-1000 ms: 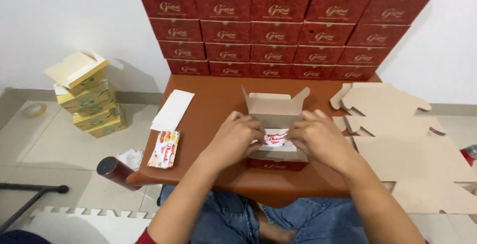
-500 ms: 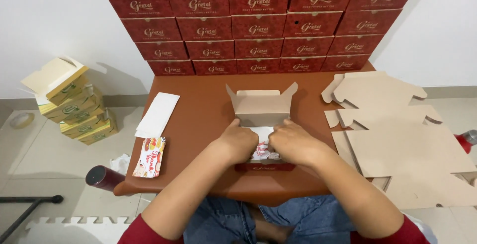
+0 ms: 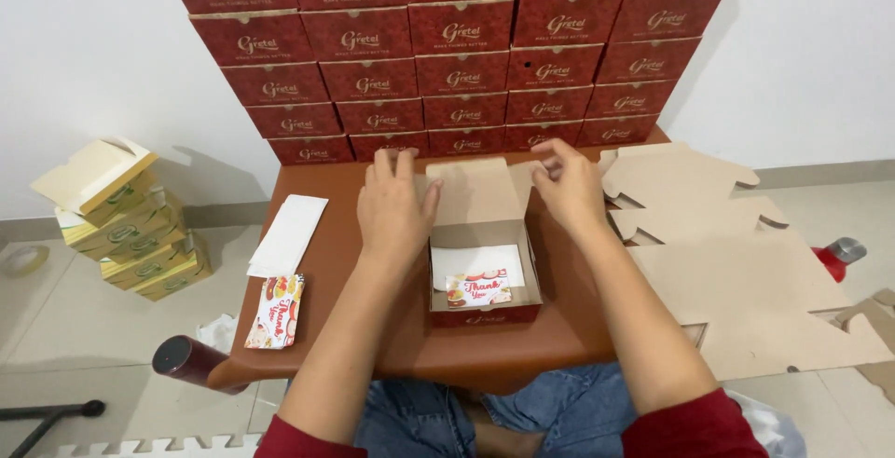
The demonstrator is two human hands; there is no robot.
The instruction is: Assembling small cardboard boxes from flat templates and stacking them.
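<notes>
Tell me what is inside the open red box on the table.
The open red box holds a white sheet lining the bottom, with a small printed card lying on it near the front wall. Whatever lies under the sheet is covered.

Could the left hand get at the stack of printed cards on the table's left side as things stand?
Probably yes: the left hand rests on the open box's lid, and only bare table lies between it and the printed cards.
</notes>
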